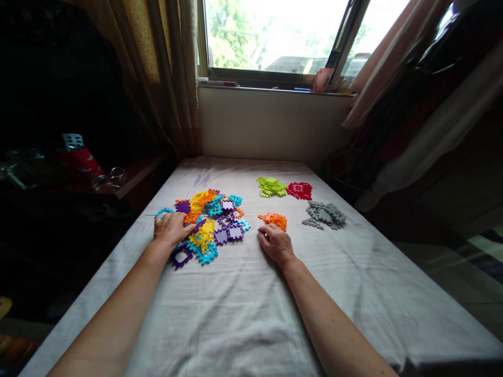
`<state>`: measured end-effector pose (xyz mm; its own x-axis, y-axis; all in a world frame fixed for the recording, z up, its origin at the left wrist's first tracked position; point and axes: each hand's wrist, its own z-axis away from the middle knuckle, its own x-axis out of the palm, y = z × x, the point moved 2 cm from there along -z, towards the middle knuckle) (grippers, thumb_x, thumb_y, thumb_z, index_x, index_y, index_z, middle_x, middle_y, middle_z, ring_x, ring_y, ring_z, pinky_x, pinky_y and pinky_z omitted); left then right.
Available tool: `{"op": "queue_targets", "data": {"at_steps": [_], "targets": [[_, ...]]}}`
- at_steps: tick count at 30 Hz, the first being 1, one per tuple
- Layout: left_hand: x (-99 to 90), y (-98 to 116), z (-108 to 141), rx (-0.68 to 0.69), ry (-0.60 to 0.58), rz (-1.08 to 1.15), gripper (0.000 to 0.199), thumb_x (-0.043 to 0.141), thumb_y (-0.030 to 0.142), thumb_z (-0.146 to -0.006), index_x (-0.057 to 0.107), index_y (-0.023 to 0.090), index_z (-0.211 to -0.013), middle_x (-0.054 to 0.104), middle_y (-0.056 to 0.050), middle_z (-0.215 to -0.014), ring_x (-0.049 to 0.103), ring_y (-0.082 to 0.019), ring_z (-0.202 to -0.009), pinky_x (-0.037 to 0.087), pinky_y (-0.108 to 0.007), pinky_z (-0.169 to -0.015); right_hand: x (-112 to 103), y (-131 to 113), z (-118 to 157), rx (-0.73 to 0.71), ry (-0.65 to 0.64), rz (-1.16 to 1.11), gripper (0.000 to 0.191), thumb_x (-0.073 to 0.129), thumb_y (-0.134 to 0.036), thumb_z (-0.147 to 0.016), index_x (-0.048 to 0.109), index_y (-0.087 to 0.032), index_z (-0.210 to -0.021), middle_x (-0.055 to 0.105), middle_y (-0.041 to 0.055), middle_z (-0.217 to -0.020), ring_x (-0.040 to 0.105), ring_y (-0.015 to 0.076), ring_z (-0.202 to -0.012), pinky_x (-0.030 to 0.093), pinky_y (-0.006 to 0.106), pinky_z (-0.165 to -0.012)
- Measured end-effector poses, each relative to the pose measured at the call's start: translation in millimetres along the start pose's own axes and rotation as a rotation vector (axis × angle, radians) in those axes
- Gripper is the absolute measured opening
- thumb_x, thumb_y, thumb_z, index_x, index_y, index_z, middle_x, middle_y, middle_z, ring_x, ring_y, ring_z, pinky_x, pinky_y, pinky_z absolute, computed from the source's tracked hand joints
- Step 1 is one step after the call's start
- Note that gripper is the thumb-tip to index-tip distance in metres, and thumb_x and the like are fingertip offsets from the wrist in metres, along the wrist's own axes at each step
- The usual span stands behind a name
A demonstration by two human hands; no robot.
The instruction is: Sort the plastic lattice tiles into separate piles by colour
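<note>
My left hand (170, 228) lies on the left side of a mixed pile of plastic interlocking tiles, thumb spread away from the fingers. An orange notched tile (191, 217) shows beside its fingertips; no grip on it is visible. Around it are yellow tiles (203, 236), blue tiles (207, 253) and purple tiles (234, 232), some with open centres. My right hand (277, 245) rests at the near edge of a small orange tile heap (275, 220). Its fingers are loosely curled, with a gap by the thumb and nothing visible between them.
Behind the orange heap lie a lime-green heap (271, 187) and a red heap (299, 190); a grey heap (326, 215) is farther right. A pale cloth (236, 314) covers the table. Left stands a dark side table with a red container (81, 163) and glassware. A window is behind.
</note>
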<state>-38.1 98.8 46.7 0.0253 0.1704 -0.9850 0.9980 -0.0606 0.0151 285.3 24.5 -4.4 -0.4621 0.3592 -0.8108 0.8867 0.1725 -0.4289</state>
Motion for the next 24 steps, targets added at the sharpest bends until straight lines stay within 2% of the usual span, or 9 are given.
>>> {"op": "queue_targets", "data": {"at_steps": [4,8,11,13,15,18,21,24], "targets": [[-9.1,5.0,-1.4,0.004,0.045,-0.002,0.029,0.056,0.043,-0.082,0.077,0.026,-0.093,0.076,-0.01,-0.093,0.068,-0.031,-0.092,0.047,-0.041,-0.083,-0.3,0.6,0.0,0.011,-0.002,-0.024,0.018,0.056,-0.023,-0.088,0.074,-0.024,-0.09,0.072,0.0047,-0.094,0.063,0.0167,-0.079,0.046,0.026,-0.071],[-12.7,6.2,4.9,0.017,0.155,0.055,0.032,0.047,0.036,-0.089,0.075,0.024,-0.098,0.075,-0.011,-0.103,0.068,-0.03,-0.093,0.048,-0.04,-0.08,-1.6,1.6,-0.4,0.015,0.002,-0.046,0.018,0.055,-0.025,-0.088,0.073,-0.024,-0.091,0.072,0.0045,-0.095,0.063,0.0162,-0.076,0.047,0.027,-0.072],[-11.2,19.2,17.9,0.033,0.329,0.264,0.032,0.047,0.04,-0.091,0.073,0.024,-0.101,0.075,-0.009,-0.1,0.068,-0.026,-0.09,0.05,-0.035,-0.078,-1.3,1.8,-1.5,0.029,0.009,-0.088,0.018,0.056,-0.027,-0.087,0.074,-0.024,-0.09,0.072,0.005,-0.092,0.064,0.0167,-0.075,0.049,0.028,-0.072],[-6.0,36.7,29.9,0.061,0.381,0.437,0.03,0.052,0.042,-0.091,0.071,0.026,-0.108,0.076,-0.005,-0.092,0.07,-0.023,-0.085,0.051,-0.032,-0.074,-0.4,0.1,-2.4,0.039,0.023,-0.166,0.019,0.056,-0.028,-0.086,0.074,-0.024,-0.092,0.073,0.0053,-0.092,0.064,0.0161,-0.072,0.05,0.028,-0.073],[1.3,59.1,42.4,0.121,0.358,0.586,0.029,0.056,0.041,-0.091,0.068,0.027,-0.113,0.076,-0.002,-0.087,0.071,-0.02,-0.079,0.052,-0.029,-0.071,1.4,-3.8,-3.2,0.059,0.029,-0.315,0.022,0.058,-0.031,-0.086,0.073,-0.023,-0.1,0.074,0.0052,-0.092,0.064,0.0152,-0.07,0.051,0.029,-0.074],[9.4,90.9,58.3,0.255,0.323,0.693,0.029,0.06,0.038,-0.09,0.066,0.027,-0.115,0.076,-0.001,-0.086,0.072,-0.018,-0.079,0.053,-0.029,-0.076,7.0,-14.1,-3.4,0.098,-0.019,-0.636,0.035,0.064,-0.041,-0.083,0.07,-0.022,-0.111,0.076,0.005,-0.093,0.067,0.0158,-0.071,0.054,0.03,-0.073],[13.4,109.1,66.9,0.345,0.299,0.712,0.027,0.061,0.037,-0.089,0.067,0.027,-0.114,0.077,-0.002,-0.087,0.072,-0.019,-0.082,0.054,-0.03,-0.079,14.4,-27.0,-2.8,0.113,-0.103,-0.922,0.04,0.069,-0.05,-0.077,0.072,-0.02,-0.104,0.076,0.0056,-0.092,0.068,0.0174,-0.076,0.055,0.031,-0.073],[15.4,113.0,68.9,0.383,0.28,0.717,0.028,0.06,0.038,-0.09,0.066,0.027,-0.116,0.077,-0.002,-0.088,0.072,-0.02,-0.082,0.054,-0.032,-0.08,18.3,-31.0,-4.0,0.153,-0.151,-1.055,0.038,0.07,-0.053,-0.075,0.073,-0.019,-0.091,0.075,0.005,-0.085,0.068,0.0179,-0.074,0.056,0.032,-0.072]]}}
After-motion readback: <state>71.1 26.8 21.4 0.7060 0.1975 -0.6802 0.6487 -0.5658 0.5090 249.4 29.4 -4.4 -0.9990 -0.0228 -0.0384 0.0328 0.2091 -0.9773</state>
